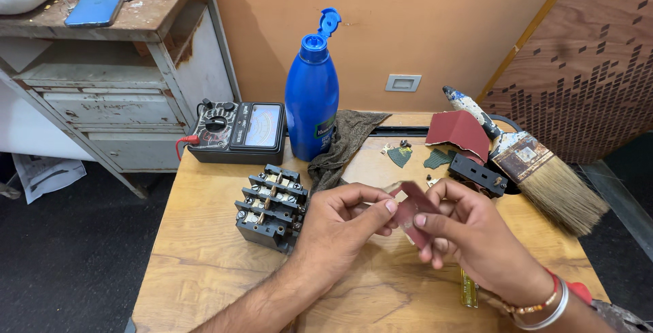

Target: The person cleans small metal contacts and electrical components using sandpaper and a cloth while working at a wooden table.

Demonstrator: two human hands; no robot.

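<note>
Over the wooden table, my left hand and my right hand meet. My right hand pinches a small piece of red sandpaper, folded around something. My left hand's thumb and fingers pinch a small part at the sandpaper's left edge; the part itself is mostly hidden. A grey electrical contactor block stands just left of my left hand.
A blue bottle with its flip cap open, a black analog multimeter and a dark cloth sit at the back. On the right lie a wide paintbrush, a red sandpaper sheet and a black part. A metal cabinet with a phone stands left.
</note>
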